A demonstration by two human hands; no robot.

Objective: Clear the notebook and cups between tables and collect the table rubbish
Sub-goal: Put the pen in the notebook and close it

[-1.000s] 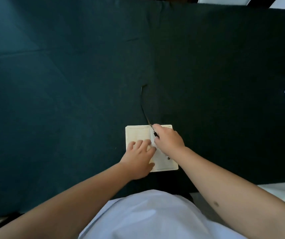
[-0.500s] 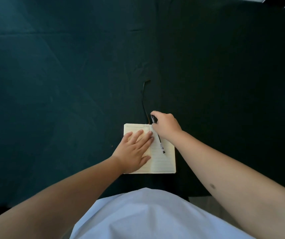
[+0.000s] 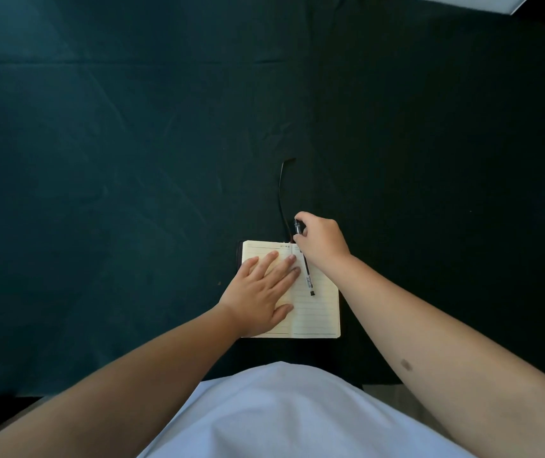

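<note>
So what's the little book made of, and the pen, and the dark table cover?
The notebook looks like matte cream paper with printed lines, and a dark cover edge that may be leatherette. The pen seems glossy plastic, partly see-through with a label. The table cover looks like dull dark-green cloth, since it shows creases and folds.

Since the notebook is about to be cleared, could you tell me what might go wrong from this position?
The pen lies along the open notebook while the right hand pinches only its top end; it could slip and roll onto the dark cloth. The left hand presses flat on the left page, so shutting the book now could trap the pen or crease pages. The thin black strap trailing beyond the top edge may snag.
</note>
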